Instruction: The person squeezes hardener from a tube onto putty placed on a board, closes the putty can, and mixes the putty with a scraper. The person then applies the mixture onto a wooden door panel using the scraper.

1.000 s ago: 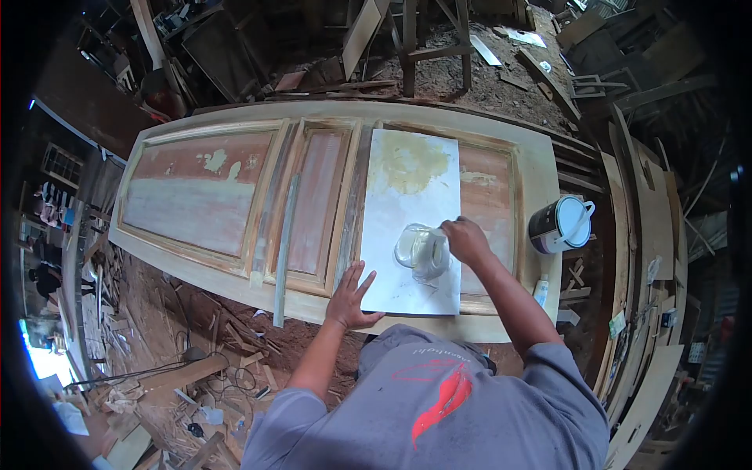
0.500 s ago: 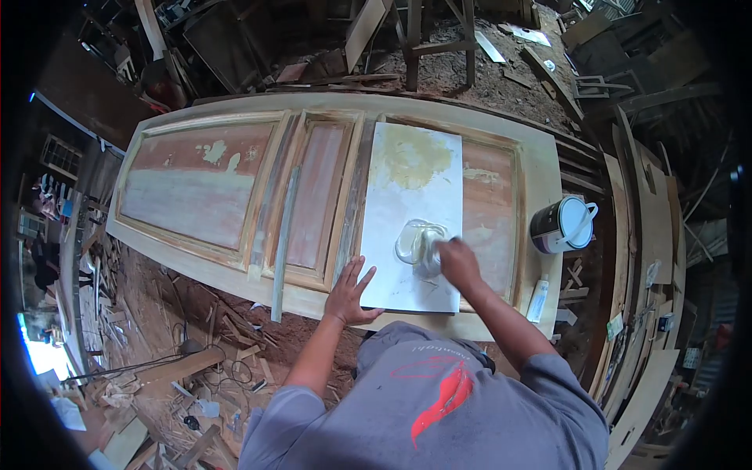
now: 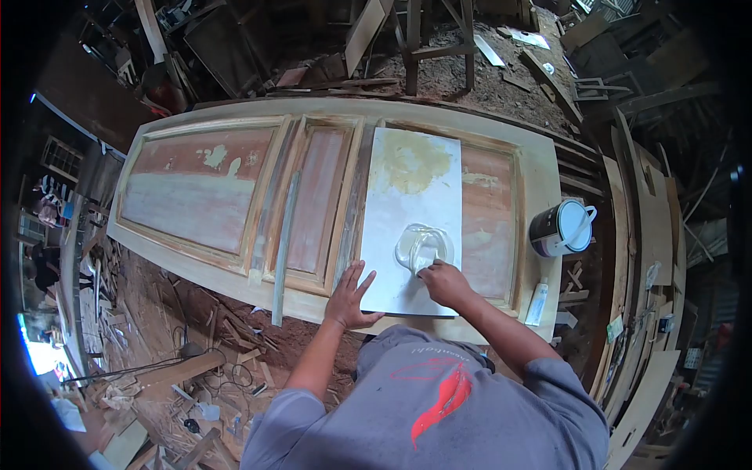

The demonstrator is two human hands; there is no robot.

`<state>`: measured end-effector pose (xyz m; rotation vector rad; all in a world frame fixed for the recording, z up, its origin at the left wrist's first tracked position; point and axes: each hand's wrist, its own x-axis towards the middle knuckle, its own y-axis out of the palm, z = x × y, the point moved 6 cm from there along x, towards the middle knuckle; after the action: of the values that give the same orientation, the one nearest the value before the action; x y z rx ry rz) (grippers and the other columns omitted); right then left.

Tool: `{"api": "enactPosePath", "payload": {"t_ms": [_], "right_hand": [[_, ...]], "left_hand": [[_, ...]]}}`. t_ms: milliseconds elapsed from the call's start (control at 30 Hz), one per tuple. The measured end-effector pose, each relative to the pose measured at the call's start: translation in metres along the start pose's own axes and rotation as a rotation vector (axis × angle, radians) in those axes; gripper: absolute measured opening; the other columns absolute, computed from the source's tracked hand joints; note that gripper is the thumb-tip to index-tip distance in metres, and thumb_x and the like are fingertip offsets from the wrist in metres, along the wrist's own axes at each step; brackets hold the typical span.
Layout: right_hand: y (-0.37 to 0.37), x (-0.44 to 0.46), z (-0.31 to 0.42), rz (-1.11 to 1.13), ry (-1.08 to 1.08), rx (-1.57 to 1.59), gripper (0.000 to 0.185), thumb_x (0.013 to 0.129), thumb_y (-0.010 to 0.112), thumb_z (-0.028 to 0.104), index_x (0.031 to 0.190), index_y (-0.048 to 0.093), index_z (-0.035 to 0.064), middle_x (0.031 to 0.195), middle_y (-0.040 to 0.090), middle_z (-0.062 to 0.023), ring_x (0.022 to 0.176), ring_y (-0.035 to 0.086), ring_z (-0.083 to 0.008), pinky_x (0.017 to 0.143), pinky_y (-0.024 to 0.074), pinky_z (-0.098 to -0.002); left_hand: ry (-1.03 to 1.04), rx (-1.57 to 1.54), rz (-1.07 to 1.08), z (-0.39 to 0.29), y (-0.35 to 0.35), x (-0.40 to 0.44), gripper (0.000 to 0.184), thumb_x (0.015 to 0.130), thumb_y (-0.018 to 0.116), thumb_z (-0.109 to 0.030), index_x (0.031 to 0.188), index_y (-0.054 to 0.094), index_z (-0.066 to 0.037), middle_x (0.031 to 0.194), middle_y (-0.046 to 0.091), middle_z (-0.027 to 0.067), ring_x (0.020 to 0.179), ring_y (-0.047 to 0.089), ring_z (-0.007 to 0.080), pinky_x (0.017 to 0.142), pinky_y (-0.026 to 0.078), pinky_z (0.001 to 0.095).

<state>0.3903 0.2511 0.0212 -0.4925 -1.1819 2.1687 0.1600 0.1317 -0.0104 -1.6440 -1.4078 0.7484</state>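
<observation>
A white board (image 3: 392, 294) lies across a panelled wooden door (image 3: 196, 254). My left hand (image 3: 347, 301), its fingers spread, presses on the board's near left corner. In my right hand (image 3: 446, 283) is a putty knife (image 3: 427, 249), its handle hidden by my closed fingers. Its pale blade rests in a glossy, cream-coloured puddle of paste (image 3: 407, 244) on the board. Farther up the same board spreads a dull yellowish smear (image 3: 413, 160).
A paint can (image 3: 561, 229) with a white handle stands at the door's right end. Near it lies a white tube (image 3: 537, 302). A thin wooden strip (image 3: 283, 258) crosses the door and overhangs its near edge. Wood scraps (image 3: 227, 329) litter the ground.
My right hand has moved left and closer to me, turning the putty knife through the paste. My left hand stays on the board's corner.
</observation>
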Motion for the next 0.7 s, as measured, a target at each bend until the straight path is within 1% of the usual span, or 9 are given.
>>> {"api": "enactPosePath", "payload": {"t_ms": [100, 133, 167, 233, 300, 433, 500, 567, 700], "right_hand": [[-0.047, 0.020, -0.024, -0.011, 0.164, -0.045, 0.016, 0.090, 0.062, 0.010, 0.099, 0.076, 0.0096, 0.089, 0.072, -0.0186, 0.087, 0.068, -0.0392, 0.078, 0.0560, -0.0507], [-0.061, 0.026, -0.032, -0.126, 0.180, -0.064, 0.016, 0.091, 0.061, 0.009, 0.098, 0.075, 0.0071, 0.088, 0.072, -0.0185, 0.086, 0.068, -0.0397, 0.076, 0.0549, -0.0516], [-0.081, 0.030, -0.024, -0.348, 0.112, 0.004, 0.015, 0.090, 0.061, 0.008, 0.097, 0.074, 0.0052, 0.088, 0.072, -0.0183, 0.086, 0.068, -0.0393, 0.077, 0.0557, -0.0509], [-0.040, 0.037, -0.049, -0.287, 0.082, -0.066, 0.015, 0.088, 0.061, 0.008, 0.095, 0.074, 0.0048, 0.087, 0.072, -0.0227, 0.089, 0.069, -0.0401, 0.080, 0.0564, -0.0519], [-0.002, 0.024, -0.040, -0.113, 0.076, -0.067, 0.017, 0.087, 0.060, 0.007, 0.096, 0.074, 0.0052, 0.088, 0.072, -0.0226, 0.090, 0.070, -0.0402, 0.082, 0.0571, -0.0511], [-0.016, 0.016, -0.022, 0.072, 0.041, -0.050, 0.015, 0.088, 0.060, 0.010, 0.094, 0.073, 0.0064, 0.089, 0.072, -0.0227, 0.091, 0.070, -0.0414, 0.082, 0.0566, -0.0515], [-0.058, 0.031, -0.031, -0.023, 0.196, -0.045, 0.017, 0.088, 0.060, 0.009, 0.098, 0.074, 0.0064, 0.090, 0.072, -0.0233, 0.091, 0.071, -0.0415, 0.080, 0.0562, -0.0524], [-0.067, 0.041, -0.041, -0.278, 0.155, -0.010, 0.019, 0.088, 0.061, 0.009, 0.101, 0.074, 0.0061, 0.092, 0.073, -0.0232, 0.091, 0.071, -0.0415, 0.080, 0.0564, -0.0523], [0.010, 0.034, -0.035, 0.033, 0.080, -0.087, 0.021, 0.086, 0.061, 0.006, 0.103, 0.075, 0.0060, 0.092, 0.074, -0.0222, 0.092, 0.071, -0.0409, 0.083, 0.0571, -0.0524]], "left_hand": [[-0.018, 0.001, 0.024, 0.002, 0.002, -0.001, 0.114, 0.067, 0.085, -0.060, 0.163, 0.039, -0.021, 0.172, 0.025, 0.0197, 0.157, 0.024, 0.0424, 0.128, 0.027, 0.0546], [-0.015, -0.001, 0.017, 0.002, 0.001, -0.001, 0.114, 0.067, 0.085, -0.060, 0.163, 0.039, -0.021, 0.172, 0.025, 0.0196, 0.157, 0.024, 0.0423, 0.128, 0.027, 0.0545], [-0.010, -0.004, 0.012, 0.001, 0.000, -0.002, 0.114, 0.067, 0.085, -0.060, 0.163, 0.038, -0.021, 0.172, 0.025, 0.0195, 0.157, 0.024, 0.0423, 0.128, 0.027, 0.0544], [0.002, -0.011, 0.004, -0.002, 0.001, -0.001, 0.114, 0.067, 0.085, -0.060, 0.164, 0.038, -0.021, 0.172, 0.024, 0.0194, 0.158, 0.024, 0.0423, 0.128, 0.028, 0.0543], [0.013, -0.012, -0.006, 0.001, 0.000, 0.000, 0.114, 0.067, 0.085, -0.059, 0.164, 0.037, -0.022, 0.172, 0.024, 0.0194, 0.158, 0.024, 0.0424, 0.128, 0.028, 0.0543], [0.001, -0.007, 0.004, 0.002, 0.002, -0.002, 0.115, 0.067, 0.085, -0.060, 0.164, 0.037, -0.022, 0.172, 0.024, 0.0195, 0.157, 0.025, 0.0425, 0.128, 0.028, 0.0544], [-0.003, -0.003, 0.010, 0.001, 0.000, -0.001, 0.115, 0.067, 0.085, -0.060, 0.164, 0.037, -0.022, 0.172, 0.024, 0.0196, 0.157, 0.025, 0.0427, 0.128, 0.028, 0.0545], [-0.004, 0.002, 0.011, 0.001, 0.001, -0.001, 0.115, 0.067, 0.085, -0.060, 0.164, 0.037, -0.022, 0.172, 0.024, 0.0196, 0.158, 0.024, 0.0426, 0.128, 0.027, 0.0544], [0.003, -0.022, -0.003, 0.004, 0.002, -0.002, 0.115, 0.068, 0.085, -0.060, 0.165, 0.036, -0.022, 0.173, 0.023, 0.0196, 0.158, 0.023, 0.0422, 0.129, 0.026, 0.0539]]}}
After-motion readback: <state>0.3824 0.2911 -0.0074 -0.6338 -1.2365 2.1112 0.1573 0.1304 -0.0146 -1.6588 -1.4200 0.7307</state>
